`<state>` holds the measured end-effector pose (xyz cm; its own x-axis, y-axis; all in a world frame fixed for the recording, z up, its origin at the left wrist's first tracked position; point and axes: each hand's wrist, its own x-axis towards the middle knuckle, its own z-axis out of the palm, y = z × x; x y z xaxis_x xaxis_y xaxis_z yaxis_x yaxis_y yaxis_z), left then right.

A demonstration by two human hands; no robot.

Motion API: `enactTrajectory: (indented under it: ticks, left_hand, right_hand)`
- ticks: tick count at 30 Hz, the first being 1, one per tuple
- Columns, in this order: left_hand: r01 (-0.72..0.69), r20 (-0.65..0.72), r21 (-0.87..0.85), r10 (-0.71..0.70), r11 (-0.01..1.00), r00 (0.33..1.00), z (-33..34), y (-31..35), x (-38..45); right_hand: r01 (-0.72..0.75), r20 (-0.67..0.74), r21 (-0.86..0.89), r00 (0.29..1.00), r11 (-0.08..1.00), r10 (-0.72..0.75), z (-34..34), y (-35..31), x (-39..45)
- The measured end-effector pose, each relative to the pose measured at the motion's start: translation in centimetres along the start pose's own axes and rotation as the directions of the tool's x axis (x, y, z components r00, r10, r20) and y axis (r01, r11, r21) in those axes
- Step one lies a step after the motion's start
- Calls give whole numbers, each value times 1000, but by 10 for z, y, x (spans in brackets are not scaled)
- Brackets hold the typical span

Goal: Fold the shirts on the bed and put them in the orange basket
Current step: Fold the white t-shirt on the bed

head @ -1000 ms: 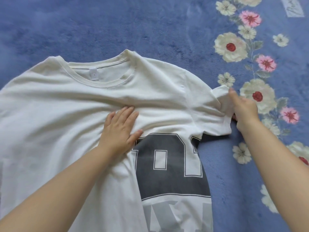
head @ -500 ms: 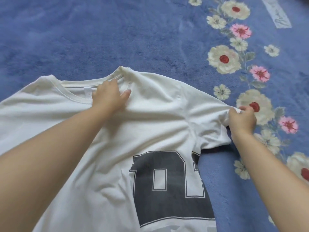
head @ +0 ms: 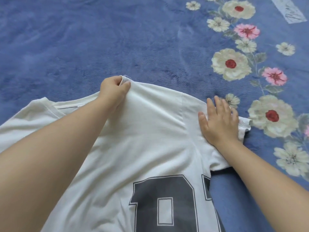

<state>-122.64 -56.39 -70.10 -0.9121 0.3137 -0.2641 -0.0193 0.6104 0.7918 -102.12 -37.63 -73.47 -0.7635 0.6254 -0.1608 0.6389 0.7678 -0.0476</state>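
Currently left hand (head: 113,90) pinches the collar of the white shirt (head: 150,139), lifted slightly; right hand (head: 219,121) lies spread flat on its right sleeve. Shirt sits on the blue bed (head: 83,39), flower print (head: 231,64) along the right edge.

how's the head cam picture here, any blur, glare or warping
Head view: soft even daylight, no glare, faint shadow under the shirt sleeve; left hand and right hand fairly sharp; wide-angle stretch swells the near forearms; blanket nap slightly soft.
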Motion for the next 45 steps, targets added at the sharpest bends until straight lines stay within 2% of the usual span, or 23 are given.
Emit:
enactTrajectory:
  ticks: [2,4,7,13,15,17,18,20,21,23,25,27,29,31,32,35,36,37,38,40,42,44,45]
  left_hand:
    - [-87,-74,107,95,990,993,3,2,7]
    - [-98,-99,243,126,965,987,4,3,15]
    - [-45,-111,435,104,899,988,11,-4,19]
    - [39,-113,587,34,809,993,34,8,-9]
    - [29,-142,707,102,707,985,34,4,-28]
    - [-105,-98,772,280,627,955,39,-8,-55]
    - [-214,-53,771,396,600,917,42,-13,-72]
    - [-416,116,756,522,506,845,53,-29,-103]
    - [-456,200,755,496,472,845,55,-39,-117]
    - [-449,290,760,373,471,881,57,-56,-134]
    - [-409,320,766,258,496,912,55,-58,-144]
    - [-382,331,795,189,472,924,56,-56,-145]
    - [-357,336,793,135,493,932,57,-56,-143]
    - [-365,368,776,100,515,924,55,-53,-141]
    - [-372,397,760,73,533,915,53,-51,-138]
    - [-429,504,668,55,609,862,40,-43,-129]
    - [-454,517,620,102,640,850,33,-42,-129]
    - [-468,497,563,174,681,850,24,-43,-131]
    - [-460,431,505,249,730,867,15,-45,-133]
    - [-408,260,429,323,806,910,-3,-55,-139]
    - [-390,149,426,361,817,920,-24,-75,-147]
    - [-366,96,463,365,807,926,-44,-97,-156]
    - [-356,83,484,363,799,928,-54,-105,-160]
  right_hand:
    - [7,26,-117,1000,993,-4,-6,-3,9]
    - [29,64,-183,998,983,-17,-11,-3,21]
    - [33,136,-162,991,986,-11,-11,-2,32]
    - [14,194,-159,981,987,17,-11,1,43]
    - [10,219,-156,975,988,25,-11,-1,41]
    - [23,225,-149,974,989,11,-11,-1,40]
    - [36,227,-130,974,991,-5,-12,0,40]
    - [61,270,-78,962,995,-37,-20,5,45]
    - [67,303,-43,952,997,-51,-26,8,46]
    - [42,362,71,930,997,-65,-41,19,50]
    - [5,399,162,914,987,-70,-52,29,42]
    - [-69,436,255,899,965,-51,-58,41,25]
    - [-259,522,456,853,852,-20,-55,56,6]
    - [-497,633,664,771,559,-67,-54,68,-13]
    - [-544,637,711,767,445,-79,-51,77,-18]
    - [-497,512,851,857,169,-55,-55,73,-35]
    - [-457,460,884,888,97,-6,-64,65,-40]
    - [-408,406,910,913,79,38,-74,53,-43]
    - [-355,349,928,934,112,69,-82,43,-43]
    - [-227,198,941,971,252,136,-101,15,-39]
    - [-135,77,910,984,393,160,-112,-19,-38]
    - [-98,63,844,994,527,84,-113,-61,-45]
    - [-108,124,822,992,559,9,-111,-81,-53]
